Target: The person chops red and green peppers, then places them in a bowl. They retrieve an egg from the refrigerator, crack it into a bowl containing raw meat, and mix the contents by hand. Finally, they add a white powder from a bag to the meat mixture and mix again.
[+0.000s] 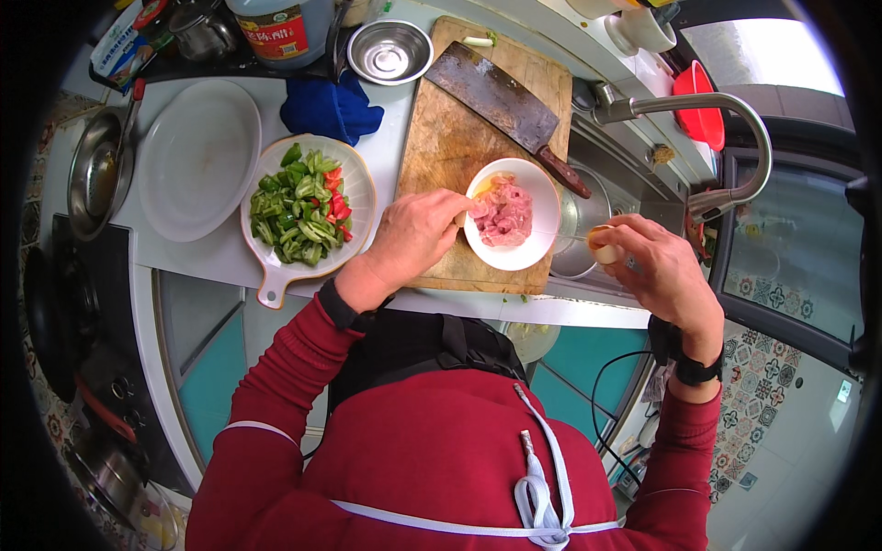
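Observation:
A white bowl [513, 260] of sliced raw meat [508, 213] with egg at its upper left edge stands on the wooden cutting board [448, 148]. My left hand [420, 231] is at the bowl's left rim, thumb and forefinger pinched together; a small pale brown piece shows by the fingertips, too hidden to name surely. Over the sink's edge, right of the bowl, my right hand [644, 258] holds an eggshell [603, 249], and a thin clear strand runs from it to the bowl. A cleaver [499, 100] lies across the board above the bowl.
Left of the board is a handled plate [272, 288] of cut green and red peppers, then an oval white plate [200, 162]. A blue cloth [331, 107] and steel bowl [390, 52] lie farther back. The sink [623, 186] and curved faucet [747, 131] are at right, the stove [103, 310] far left.

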Demonstrator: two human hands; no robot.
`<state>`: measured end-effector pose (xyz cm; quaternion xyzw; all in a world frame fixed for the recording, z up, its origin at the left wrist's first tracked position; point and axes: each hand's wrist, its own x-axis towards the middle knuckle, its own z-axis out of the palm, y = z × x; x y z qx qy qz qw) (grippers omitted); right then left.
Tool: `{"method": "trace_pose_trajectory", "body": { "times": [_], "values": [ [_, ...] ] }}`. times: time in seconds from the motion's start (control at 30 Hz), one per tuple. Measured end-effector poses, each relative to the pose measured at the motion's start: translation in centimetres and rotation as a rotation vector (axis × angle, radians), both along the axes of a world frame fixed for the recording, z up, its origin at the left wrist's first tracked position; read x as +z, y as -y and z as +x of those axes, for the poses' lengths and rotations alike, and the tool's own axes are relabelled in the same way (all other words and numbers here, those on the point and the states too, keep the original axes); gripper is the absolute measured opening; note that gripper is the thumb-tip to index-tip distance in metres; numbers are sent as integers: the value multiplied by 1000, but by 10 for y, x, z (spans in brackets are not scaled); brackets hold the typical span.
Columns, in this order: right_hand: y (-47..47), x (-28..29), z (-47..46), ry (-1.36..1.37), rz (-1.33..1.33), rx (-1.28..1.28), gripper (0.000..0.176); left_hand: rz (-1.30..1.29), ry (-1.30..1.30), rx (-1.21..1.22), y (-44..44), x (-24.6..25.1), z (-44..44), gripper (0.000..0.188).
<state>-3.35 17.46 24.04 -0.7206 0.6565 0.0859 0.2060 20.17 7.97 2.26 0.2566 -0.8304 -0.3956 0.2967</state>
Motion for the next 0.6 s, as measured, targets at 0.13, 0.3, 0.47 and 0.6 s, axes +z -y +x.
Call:
{"method": "trace_pose_trajectory", "body": {
  "times": [0.13, 0.3, 0.47, 0.6],
  "values": [
    [0, 8, 2, -8, -8, -3, 35, 2, 20, -16, 1, -1, 0, 31],
    [0, 16, 3, -19, -20, -11, 34, 0, -8, -2, -1, 0, -1, 26],
    [-2, 25, 3, -41, -17, -16, 34, 4, 0, -11, 0, 0, -2, 26],
    [-4, 33, 3, -51, -17, -22, 34, 2, -3, -9, -1, 1, -3, 25]
  ]
}}
